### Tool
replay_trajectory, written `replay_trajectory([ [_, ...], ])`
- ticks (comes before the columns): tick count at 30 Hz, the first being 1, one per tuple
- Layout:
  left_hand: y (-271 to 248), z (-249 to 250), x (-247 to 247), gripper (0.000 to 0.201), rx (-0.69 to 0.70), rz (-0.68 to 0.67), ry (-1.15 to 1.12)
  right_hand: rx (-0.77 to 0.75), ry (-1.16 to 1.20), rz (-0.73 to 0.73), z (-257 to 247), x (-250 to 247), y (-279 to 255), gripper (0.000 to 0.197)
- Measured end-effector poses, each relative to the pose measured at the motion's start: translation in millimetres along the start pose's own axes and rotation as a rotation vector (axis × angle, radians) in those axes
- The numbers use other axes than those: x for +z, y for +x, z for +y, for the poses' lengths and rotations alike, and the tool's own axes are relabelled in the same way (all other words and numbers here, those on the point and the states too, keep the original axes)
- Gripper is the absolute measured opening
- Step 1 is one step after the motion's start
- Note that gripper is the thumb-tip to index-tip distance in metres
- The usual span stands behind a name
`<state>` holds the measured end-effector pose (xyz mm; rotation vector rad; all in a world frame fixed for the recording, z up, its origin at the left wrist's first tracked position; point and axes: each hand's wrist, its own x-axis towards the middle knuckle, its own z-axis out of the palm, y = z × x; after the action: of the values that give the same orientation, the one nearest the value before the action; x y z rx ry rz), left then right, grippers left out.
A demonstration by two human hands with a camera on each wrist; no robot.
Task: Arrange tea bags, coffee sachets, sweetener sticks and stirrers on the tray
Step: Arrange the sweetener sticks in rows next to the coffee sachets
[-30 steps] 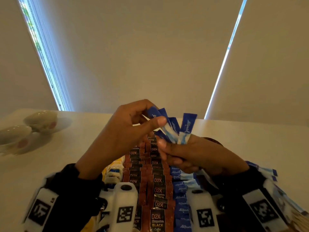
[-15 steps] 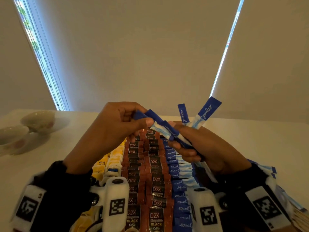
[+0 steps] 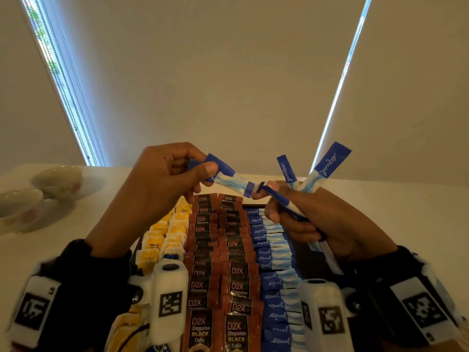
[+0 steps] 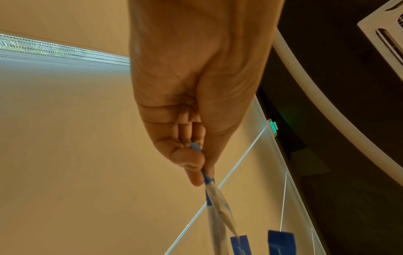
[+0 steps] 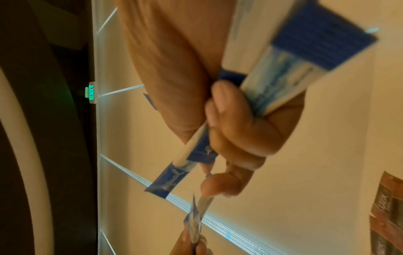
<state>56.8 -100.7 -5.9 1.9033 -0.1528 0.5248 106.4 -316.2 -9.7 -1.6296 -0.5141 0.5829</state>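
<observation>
left hand (image 3: pixel 162 184): raised above the tray, thumb and fingers pinching one end of a single sweetener stick (image 3: pixel 229 177); the wrist view shows that stick (image 4: pixel 214 198) hanging out of the pinch.
right hand (image 3: pixel 327 224): fingers curled round a bunch of sweetener sticks (image 3: pixel 314 179), blue ends fanning upward; its fingertips sit right at the far end of the single stick, whether they grip it i cannot tell.
tray (image 3: pixel 308 252): dark, on the white table (image 3: pixel 406 214), below both hands.
tea bags (image 3: pixel 167 235): yellow, in the left column of the tray.
coffee sachets (image 3: pixel 223 252): brown, two columns in the middle.
sweetener row (image 3: pixel 271 262): blue sticks laid just right of the coffee.
cups (image 3: pixel 38 191): two pale ones, far left on the table.
</observation>
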Motion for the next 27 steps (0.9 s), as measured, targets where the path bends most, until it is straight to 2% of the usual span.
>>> replay_trajectory([
  [4, -1, 1, 5, 0.018, 0.004, 0.002, -0.011, -0.033, -0.009, 0.103, 2, 6, 1, 0.019],
  [7, -2, 1, 9, 0.027, 0.015, -0.011, -0.020, -0.051, -0.042, 0.176, 3, 12, 2, 0.018],
  [13, -2, 2, 11, 0.023, 0.031, -0.013, 0.005, -0.058, -0.029, 0.161, -2, 13, -1, 0.017],
  [21, -3, 3, 8, 0.010, 0.112, -0.008, 0.004, -0.088, 0.012, 0.159, -1, 13, 0, 0.029],
  [27, -3, 5, 5, 0.010, 0.219, -0.013, 0.116, 0.055, 0.082, 0.077, -2, 4, 2, 0.042],
])
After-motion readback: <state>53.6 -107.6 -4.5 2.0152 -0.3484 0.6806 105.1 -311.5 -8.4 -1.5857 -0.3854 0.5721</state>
